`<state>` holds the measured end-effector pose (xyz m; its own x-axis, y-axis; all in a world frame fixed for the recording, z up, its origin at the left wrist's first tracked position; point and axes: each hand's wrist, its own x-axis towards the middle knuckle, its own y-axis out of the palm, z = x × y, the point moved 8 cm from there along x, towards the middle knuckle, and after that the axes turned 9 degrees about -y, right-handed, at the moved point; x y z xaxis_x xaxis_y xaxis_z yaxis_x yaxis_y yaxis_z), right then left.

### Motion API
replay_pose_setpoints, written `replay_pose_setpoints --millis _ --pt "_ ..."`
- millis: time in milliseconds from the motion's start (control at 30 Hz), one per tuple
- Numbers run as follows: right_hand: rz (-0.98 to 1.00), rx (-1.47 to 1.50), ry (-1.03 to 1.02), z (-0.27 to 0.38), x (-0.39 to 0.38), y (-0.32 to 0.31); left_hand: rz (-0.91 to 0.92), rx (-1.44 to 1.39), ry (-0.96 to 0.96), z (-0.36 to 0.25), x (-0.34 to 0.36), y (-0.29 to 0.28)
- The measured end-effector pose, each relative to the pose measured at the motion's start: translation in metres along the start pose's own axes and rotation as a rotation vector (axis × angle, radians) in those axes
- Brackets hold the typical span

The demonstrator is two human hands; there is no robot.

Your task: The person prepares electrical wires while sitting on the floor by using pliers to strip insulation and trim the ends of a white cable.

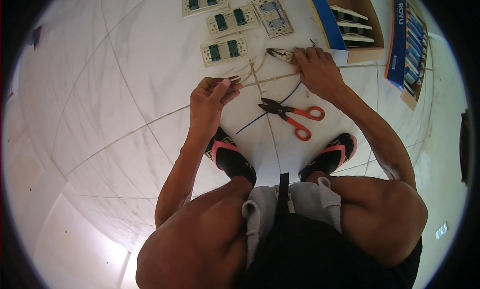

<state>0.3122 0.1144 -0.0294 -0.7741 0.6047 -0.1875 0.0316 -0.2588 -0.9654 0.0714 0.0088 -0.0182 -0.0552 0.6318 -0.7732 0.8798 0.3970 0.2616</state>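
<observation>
My left hand (212, 96) is closed, pinching thin pale wire (250, 70) between thumb and fingers; the exact bit in the fingertips is hard to make out. My right hand (320, 71) is curled on the handles of pliers (279, 54), whose jaws point left. Between and just below my hands, red-handled snips (287, 116) lie on the tiles, across a blue wire (248, 125). Beyond my left hand lie cream electrical plates with dark green modules (223, 51), several in all, and another plate with pale inserts (272, 16) beside them.
An open carton (365, 51) holding stacked plates stands at the upper right. A long blue box (394, 44) of small wrapped items lies farther right. My feet (230, 159) in black socks and pink-strapped slippers are below the snips, on the white tiled floor (125, 114). A pale wall edges the right.
</observation>
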Motion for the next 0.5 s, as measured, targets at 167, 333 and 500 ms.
replay_pose_setpoints --millis 167,333,500 --pt "0.072 0.643 0.194 -0.004 -0.022 -0.032 0.079 -0.062 0.008 -0.012 -0.008 0.013" --pt "0.306 1.473 0.467 0.020 -0.070 -0.044 0.168 -0.116 -0.033 -0.019 -0.014 0.024" --pt "0.145 1.739 0.679 0.031 -0.109 -0.068 0.268 -0.107 -0.042 -0.020 -0.013 0.060"
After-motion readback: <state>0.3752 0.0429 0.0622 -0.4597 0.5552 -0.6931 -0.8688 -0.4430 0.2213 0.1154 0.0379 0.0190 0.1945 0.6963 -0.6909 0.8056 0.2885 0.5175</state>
